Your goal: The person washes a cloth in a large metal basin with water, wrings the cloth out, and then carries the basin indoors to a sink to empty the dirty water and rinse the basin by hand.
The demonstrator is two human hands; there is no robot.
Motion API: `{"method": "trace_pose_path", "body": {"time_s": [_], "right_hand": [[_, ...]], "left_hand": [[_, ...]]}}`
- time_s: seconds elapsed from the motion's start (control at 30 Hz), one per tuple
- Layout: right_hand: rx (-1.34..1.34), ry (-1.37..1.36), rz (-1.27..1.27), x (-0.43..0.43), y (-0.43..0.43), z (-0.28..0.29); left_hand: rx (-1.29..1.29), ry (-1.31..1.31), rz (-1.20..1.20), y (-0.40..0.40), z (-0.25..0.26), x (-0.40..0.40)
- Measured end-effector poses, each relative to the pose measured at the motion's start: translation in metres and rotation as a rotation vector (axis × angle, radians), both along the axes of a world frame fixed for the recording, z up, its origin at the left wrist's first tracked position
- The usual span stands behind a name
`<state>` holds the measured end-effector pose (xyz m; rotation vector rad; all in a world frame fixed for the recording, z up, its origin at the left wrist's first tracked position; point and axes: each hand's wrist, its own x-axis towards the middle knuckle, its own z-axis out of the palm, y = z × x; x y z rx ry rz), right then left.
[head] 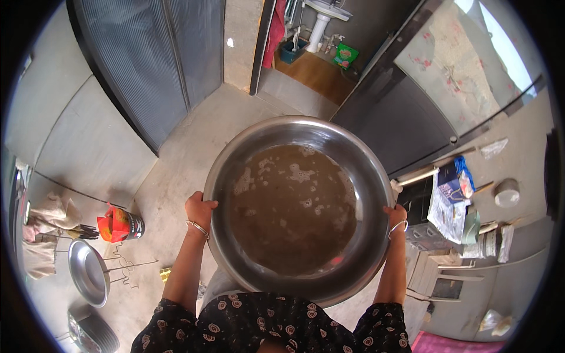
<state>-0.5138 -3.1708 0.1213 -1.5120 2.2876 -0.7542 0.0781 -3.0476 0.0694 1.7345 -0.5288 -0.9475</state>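
A large stainless steel basin is held out in front of my body above the concrete floor. Murky brown water fills its lower part, with patches of foam afloat on the surface. My left hand grips the rim on the left side, thumb over the top. On the opposite side, my right hand grips the rim in the same way. The fingers of both hands are partly hidden beneath the rim. Each wrist wears a bangle.
Ahead, a doorway leads to a room with a pedestal washbasin and a blue-green bucket. A dark door stands at its right. At left are a bin with a red bag and a metal basin on a wire stand.
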Motion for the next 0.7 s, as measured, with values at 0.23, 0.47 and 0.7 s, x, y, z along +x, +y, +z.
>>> {"method": "trace_pose_path", "body": {"time_s": [0.23,0.47,0.7], "right_hand": [[0.047,-0.128,-0.06,0.064,-0.065,-0.006],[0.074,-0.011,-0.032,0.08,-0.192,-0.012],[0.143,-0.002,0.031,0.151,-0.318,0.022]], "left_hand": [[0.058,-0.069,-0.058,-0.1,0.02,0.037],[0.069,-0.109,-0.032,-0.202,0.017,0.047],[0.034,0.023,0.091,-0.293,0.009,0.064]]}}
